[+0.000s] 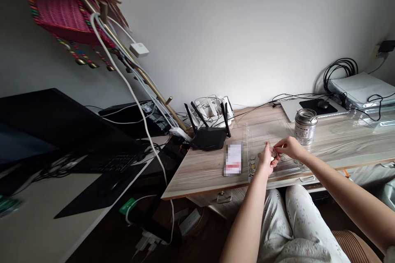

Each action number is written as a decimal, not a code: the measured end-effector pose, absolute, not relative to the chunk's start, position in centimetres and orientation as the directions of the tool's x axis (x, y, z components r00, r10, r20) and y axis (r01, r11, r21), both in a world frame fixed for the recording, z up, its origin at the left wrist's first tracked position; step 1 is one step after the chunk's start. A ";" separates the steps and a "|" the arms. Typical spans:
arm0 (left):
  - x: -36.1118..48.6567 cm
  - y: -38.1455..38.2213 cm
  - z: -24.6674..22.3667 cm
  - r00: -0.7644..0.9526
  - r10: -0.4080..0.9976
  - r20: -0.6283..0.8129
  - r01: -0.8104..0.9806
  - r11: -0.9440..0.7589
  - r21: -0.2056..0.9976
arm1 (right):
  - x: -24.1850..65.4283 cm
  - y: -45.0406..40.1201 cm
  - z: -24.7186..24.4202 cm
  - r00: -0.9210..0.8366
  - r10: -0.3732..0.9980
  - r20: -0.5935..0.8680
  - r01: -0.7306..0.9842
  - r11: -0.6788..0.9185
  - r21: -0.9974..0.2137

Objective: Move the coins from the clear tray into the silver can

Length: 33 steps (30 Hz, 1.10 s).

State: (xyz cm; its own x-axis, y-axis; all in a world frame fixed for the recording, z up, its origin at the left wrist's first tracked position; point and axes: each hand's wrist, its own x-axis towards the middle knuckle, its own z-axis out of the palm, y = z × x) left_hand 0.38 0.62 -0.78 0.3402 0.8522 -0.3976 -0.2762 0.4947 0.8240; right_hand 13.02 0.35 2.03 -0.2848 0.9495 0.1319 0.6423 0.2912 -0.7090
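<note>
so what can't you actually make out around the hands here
Head view, the only one:
- Coins in the clear tray: too small to tell their value or count.
- What the left hand and right hand pinch: hidden by the fingers.
- Flat card: blurred out.
- Metal tin: label too small to read.

Light wood-grain tabletop [203,168], clear plastic tray [262,131] with coins [252,165] near front edge, blurred phone [233,158] just left of tray, black router [209,136] behind, metal tin [305,125] to the right, mouse pad [317,107] at rear.
</note>
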 end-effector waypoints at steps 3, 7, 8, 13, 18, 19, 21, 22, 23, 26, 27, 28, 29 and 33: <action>0.4 0.6 -1.0 0.365 0.848 -0.385 -0.262 0.491 0.831 | 14.6 0.2 4.2 -0.158 0.946 0.283 0.713 0.307 -0.631; 0.5 0.4 -1.4 0.324 0.876 -0.358 -0.226 0.439 0.869 | 18.9 2.2 9.3 0.136 0.816 0.562 0.894 0.144 -0.425; 0.6 0.3 -1.5 0.324 0.877 -0.354 -0.212 0.432 0.877 | 20.1 3.0 10.3 0.150 0.819 0.553 0.924 0.084 -0.374; 0.5 0.1 -1.4 0.361 0.884 -0.297 -0.170 0.376 0.911 | 23.9 6.6 10.9 -0.012 0.926 0.377 0.995 0.049 -0.088; 0.3 0.0 -0.9 0.352 0.901 -0.254 -0.177 0.330 0.927 | 24.2 6.6 9.9 -0.016 0.941 0.338 0.991 0.060 -0.121; 0.3 0.0 -1.0 0.347 0.903 -0.254 -0.193 0.334 0.923 | 23.7 6.1 9.9 0.001 0.923 0.384 0.987 0.061 -0.150; 0.2 0.1 -1.0 0.339 0.906 -0.254 -0.229 0.342 0.911 | 21.9 4.5 9.6 0.017 0.863 0.505 0.972 0.105 -0.213; 0.2 0.1 -1.1 0.333 0.909 -0.253 -0.248 0.343 0.906 | 20.7 3.5 9.1 -0.006 0.846 0.533 0.958 0.158 -0.240; 0.2 0.1 -1.2 0.324 0.912 -0.251 -0.267 0.342 0.901 | 19.3 2.4 8.4 -0.040 0.835 0.548 0.940 0.218 -0.264; 0.3 0.3 -1.5 0.311 0.921 -0.235 -0.305 0.330 0.893 | 15.0 -0.4 4.9 -0.273 0.894 0.356 0.880 0.382 -0.282; 0.3 0.3 -1.5 0.315 0.920 -0.232 -0.309 0.331 0.892 | 14.0 -1.0 3.7 -0.309 0.896 0.320 0.867 0.404 -0.292; 0.3 0.3 -1.6 0.325 0.916 -0.234 -0.309 0.337 0.889 | 13.2 -1.4 2.6 -0.324 0.898 0.297 0.859 0.411 -0.306; 0.3 0.3 -1.5 0.337 0.911 -0.238 -0.310 0.347 0.885 | 12.7 -1.5 1.8 -0.322 0.903 0.285 0.852 0.408 -0.328; 0.2 0.1 -1.1 0.373 0.884 -0.281 -0.335 0.410 0.848 | 14.1 -0.3 2.7 -0.221 0.912 0.345 0.839 0.358 -0.411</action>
State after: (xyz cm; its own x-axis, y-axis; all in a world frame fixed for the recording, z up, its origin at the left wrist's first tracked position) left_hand 0.23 0.12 -1.06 0.3728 0.8844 -0.2807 -0.3352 0.4104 0.8480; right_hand 14.13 -0.32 2.71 -0.2206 0.9124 0.3448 0.8386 0.3579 -0.4107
